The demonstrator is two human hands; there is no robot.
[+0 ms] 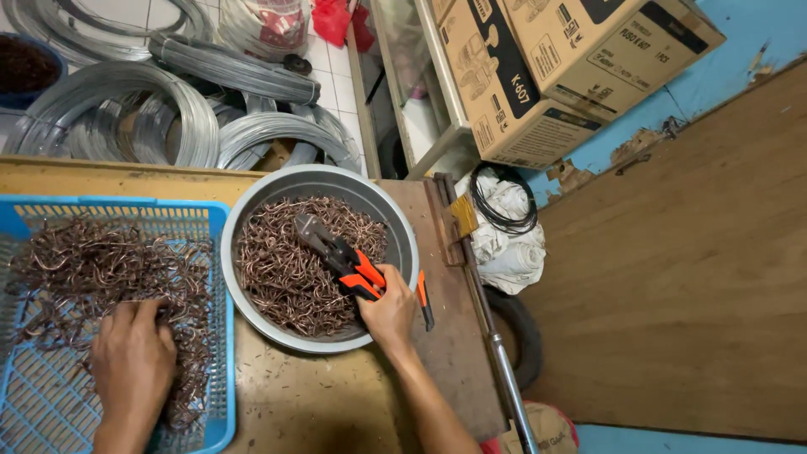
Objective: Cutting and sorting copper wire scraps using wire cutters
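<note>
the right hand (388, 313) has its grip closed on the orange-handled cutter (340, 255), whose head lies over copper hooks in the grey bowl (252, 210). at nine o'clock from the bowl, the left hand (133, 363) presses loosely curled fingers into the hooks in the blue basket (220, 336) on the table (319, 403), its grip around nothing clearly.

Single head view, steeply downward, close over workbench (336, 403)

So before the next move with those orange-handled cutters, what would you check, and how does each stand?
1. Right hand grips the cutters: ok.
2. Cutter head over the grey bowl of copper hooks: ok.
3. Left hand on the hooks in the blue basket: ok.
4. Left fingers away from the cutter head: ok.
5. A hook between the cutter blades: cannot tell.
6. Bowl fully on the bench: ok.
</note>
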